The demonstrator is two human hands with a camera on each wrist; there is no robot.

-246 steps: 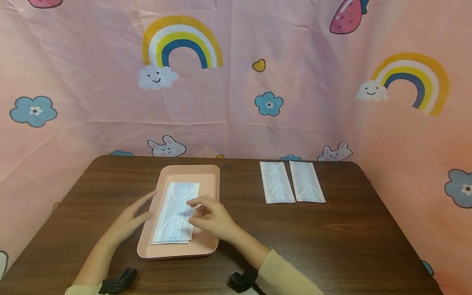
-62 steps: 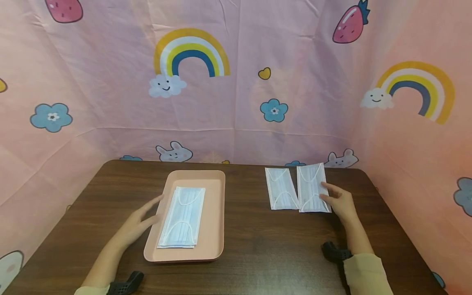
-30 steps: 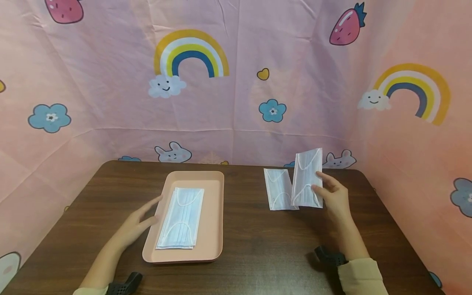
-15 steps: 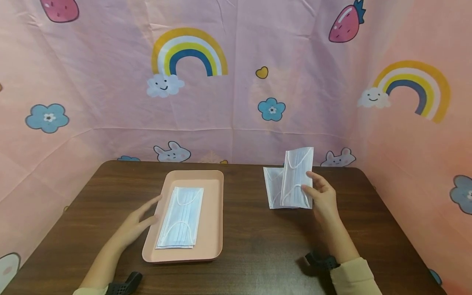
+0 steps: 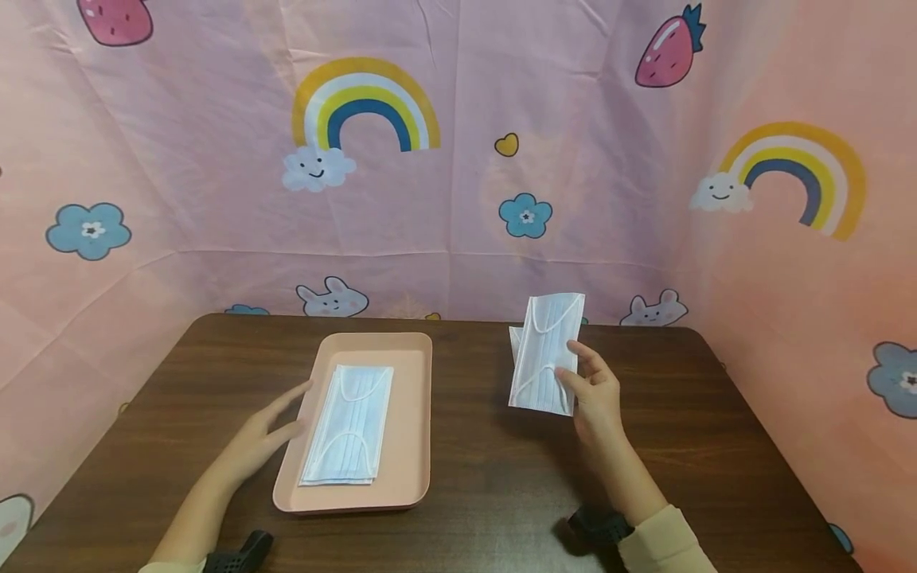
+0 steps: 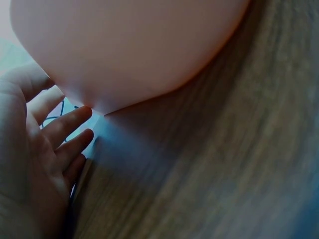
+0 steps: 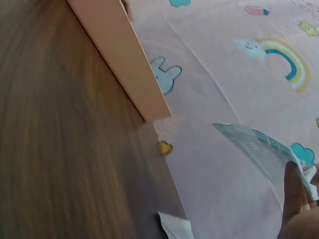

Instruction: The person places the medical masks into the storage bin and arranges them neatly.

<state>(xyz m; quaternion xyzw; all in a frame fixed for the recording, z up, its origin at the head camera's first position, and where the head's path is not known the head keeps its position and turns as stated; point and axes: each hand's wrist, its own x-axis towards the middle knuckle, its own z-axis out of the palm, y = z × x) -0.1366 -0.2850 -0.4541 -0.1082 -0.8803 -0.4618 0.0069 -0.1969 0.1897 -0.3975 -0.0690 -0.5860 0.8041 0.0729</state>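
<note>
place: staged recording booth | evidence: cartoon-print backdrop (image 5: pixel 458 159) enclosing wooden table (image 5: pixel 501 477)

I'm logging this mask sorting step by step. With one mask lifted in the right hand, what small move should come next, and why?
Probably carry the lifted mask leftward over the pink tray. The right hand pinches it above the table, masks already lie stacked in the tray, and the left hand rests at the tray's edge.

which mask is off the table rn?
The mask pinched in the right hand, held up above the table. Another mask lies on the table behind it, mostly hidden; the rest are stacked in the pink tray.
</note>
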